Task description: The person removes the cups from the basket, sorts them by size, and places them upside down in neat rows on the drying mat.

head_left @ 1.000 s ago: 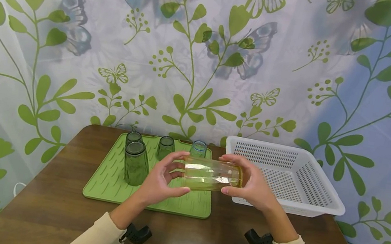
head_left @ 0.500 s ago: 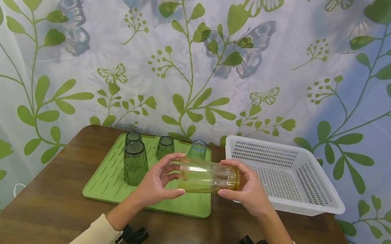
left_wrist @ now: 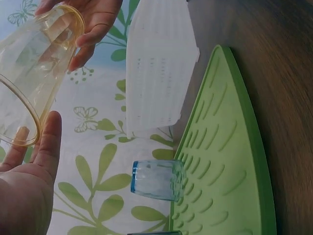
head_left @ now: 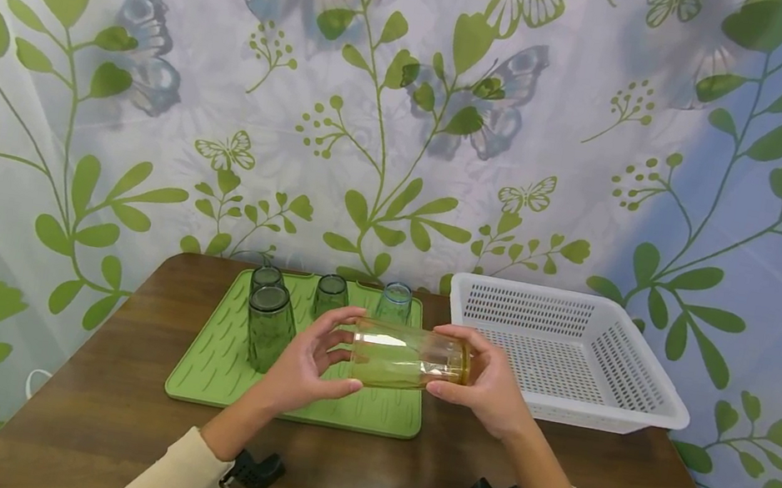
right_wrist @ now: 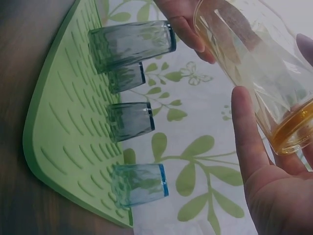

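A yellow-tinted drinking glass (head_left: 404, 357) lies sideways in the air above the green mat's right part, held between both hands. Fingers and thumb of the left hand (head_left: 312, 363) pinch its open rim, on the left. The right hand (head_left: 487, 385) grips the thicker amber base end. From the left wrist, the glass (left_wrist: 36, 68) appears tilted, with the left thumb against its rim. In the right wrist view the right hand (right_wrist: 281, 191) curls about the amber base.
On the green drying mat (head_left: 358, 416) stand a tall dark green glass (head_left: 269, 331), two shorter dark glasses (head_left: 331, 297) and a small blue-rimmed glass (head_left: 394, 303), all upside down. A white perforated basket (head_left: 638, 420) sits on the table's right, behind the right hand.
Both hands have shifted slightly left and down, carrying the yellow glass with them. Their hold on it looks the same. The glasses on the mat and the basket have stayed put.
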Tool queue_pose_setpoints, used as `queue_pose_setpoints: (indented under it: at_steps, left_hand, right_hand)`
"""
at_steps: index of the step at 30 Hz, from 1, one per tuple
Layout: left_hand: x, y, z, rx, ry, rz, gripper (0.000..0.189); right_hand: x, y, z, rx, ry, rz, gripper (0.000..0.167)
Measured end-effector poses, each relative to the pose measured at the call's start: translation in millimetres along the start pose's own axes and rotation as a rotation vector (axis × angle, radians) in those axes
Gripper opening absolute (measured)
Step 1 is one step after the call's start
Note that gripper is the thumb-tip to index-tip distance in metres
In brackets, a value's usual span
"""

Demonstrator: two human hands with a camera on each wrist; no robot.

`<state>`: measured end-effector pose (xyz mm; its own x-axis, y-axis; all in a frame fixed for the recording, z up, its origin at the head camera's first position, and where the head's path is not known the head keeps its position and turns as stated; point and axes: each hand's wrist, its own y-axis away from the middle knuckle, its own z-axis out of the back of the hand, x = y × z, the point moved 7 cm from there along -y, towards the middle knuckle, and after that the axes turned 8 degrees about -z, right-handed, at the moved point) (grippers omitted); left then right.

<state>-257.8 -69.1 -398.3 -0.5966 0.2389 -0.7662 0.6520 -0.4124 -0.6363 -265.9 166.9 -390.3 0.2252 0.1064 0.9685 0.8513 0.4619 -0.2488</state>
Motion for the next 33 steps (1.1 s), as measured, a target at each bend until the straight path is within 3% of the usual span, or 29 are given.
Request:
queue_pose_setpoints:
  at_steps: [5, 14, 24, 33]
  left_hand:
    - [-1.3, 3.8, 6.5, 0.003, -0.058, 0.036, 0.085]
    - [-13.9, 16.4, 29.4, -0.042, -0.241, 0.043, 0.082]
    - [-55.8, 27.0, 62.1, -0.099, -0.432, -0.100, 0.080]
    - [-74.9, 44.6, 103.7, -0.201, -0.596, -0.098, 0.079]
  right_hand:
    - [-3.8, -2.3, -4.5, 0.002, -0.019, 0.002, 0.065]
    - [-15.8, -6.0, -3.6, -0.084, 0.058, -0.084, 0.072]
    - [-21.8, -12.8, -0.1, -0.172, 0.208, -0.108, 0.067]
    - [-21.4, -21.6, 0.1, -0.235, 0.330, -0.135, 0.068]
